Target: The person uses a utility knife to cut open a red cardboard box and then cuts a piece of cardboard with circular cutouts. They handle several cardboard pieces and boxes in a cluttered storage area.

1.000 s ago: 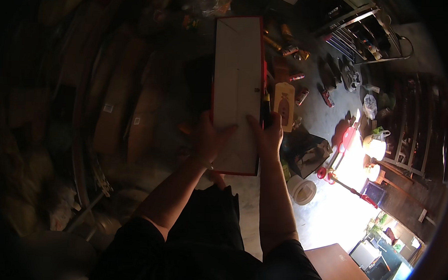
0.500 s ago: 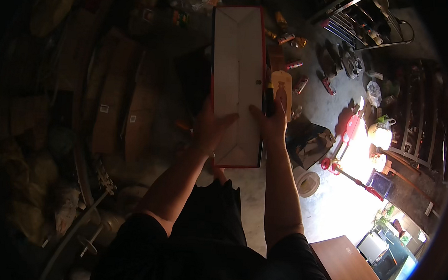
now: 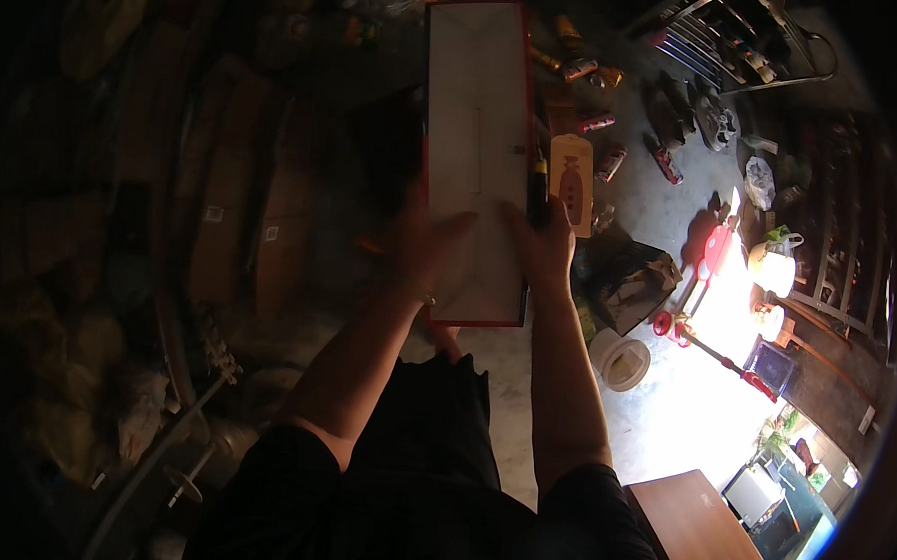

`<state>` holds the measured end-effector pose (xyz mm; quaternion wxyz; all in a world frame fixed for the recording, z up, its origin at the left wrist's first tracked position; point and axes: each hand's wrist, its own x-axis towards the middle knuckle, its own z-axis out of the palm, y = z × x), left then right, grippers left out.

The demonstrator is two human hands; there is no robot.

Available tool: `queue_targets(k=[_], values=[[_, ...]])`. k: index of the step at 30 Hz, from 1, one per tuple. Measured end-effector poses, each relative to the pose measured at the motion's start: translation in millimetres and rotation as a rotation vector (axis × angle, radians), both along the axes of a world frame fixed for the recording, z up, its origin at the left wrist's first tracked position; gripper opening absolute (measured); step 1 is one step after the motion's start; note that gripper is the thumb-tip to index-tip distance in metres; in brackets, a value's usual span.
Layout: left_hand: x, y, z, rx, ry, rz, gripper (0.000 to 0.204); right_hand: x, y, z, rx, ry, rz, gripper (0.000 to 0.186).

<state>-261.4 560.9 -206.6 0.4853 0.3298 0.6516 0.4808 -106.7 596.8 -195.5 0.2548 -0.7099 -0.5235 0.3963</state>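
A long, narrow cardboard box (image 3: 481, 111) with a pale face and red and black edges is held up in front of me, its length running away from my body. Diagonal creases mark its ends, and a thin slit line runs along its middle. My left hand (image 3: 425, 244) grips the left side, thumb laid over the pale face. On the right side, my right hand (image 3: 548, 244) holds it the same way, its thumb on the face too. The other fingers of both hands are largely hidden behind the box or in shadow.
Beyond the box's right side lie a yellow board (image 3: 571, 185), several cans (image 3: 612, 163) and shoes (image 3: 716, 122). A dark open carton (image 3: 633, 288), a round pale tub (image 3: 625, 363) and a red scooter (image 3: 715, 357) stand on the floor. Flattened cardboard (image 3: 227, 200) leans at left.
The box has shifted slightly up and away in the picture, still between both hands. Floor objects at right appear a little farther right as the view turns slightly.
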Motion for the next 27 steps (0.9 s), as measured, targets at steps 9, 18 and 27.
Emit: queue_targets(k=[9,18,27], values=[[15,4,10,0.084,0.181,-0.069,0.071,16,-17,10,0.175,-0.134,-0.074,0.041],[37,9,12,0.146,-0.119,-0.105,0.086,16,-17,38,0.362,-0.344,0.082,0.044],[47,13,14,0.232,-0.107,-0.170,0.097,30,-11,41,0.176,-0.251,0.149,0.058]])
